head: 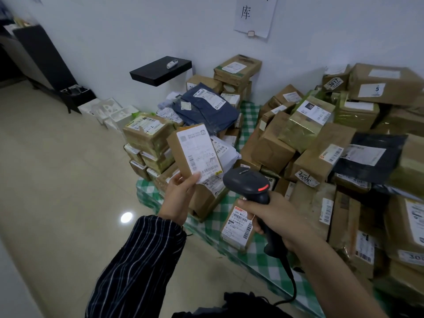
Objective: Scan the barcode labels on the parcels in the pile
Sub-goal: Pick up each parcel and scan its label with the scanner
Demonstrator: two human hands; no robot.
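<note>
**Parcel held up beside the scanner**

The left grip [181, 191] pinches a small cardboard parcel [182, 156] by its near end, thumb on the white barcode label [198, 149] — box upright, above the near left edge of the pile of parcels [309, 138]. The right grip [273, 216] is clamped round the handle of a black barcode scanner [246, 180], red light on, just right of the parcel. The pile lies on a green-checked cloth [249, 125] — against the far wall.

Brown parcels [273, 143], green-white checked cloth [263, 253], black scanner [246, 182], striped navy sleeve [137, 260].
</note>
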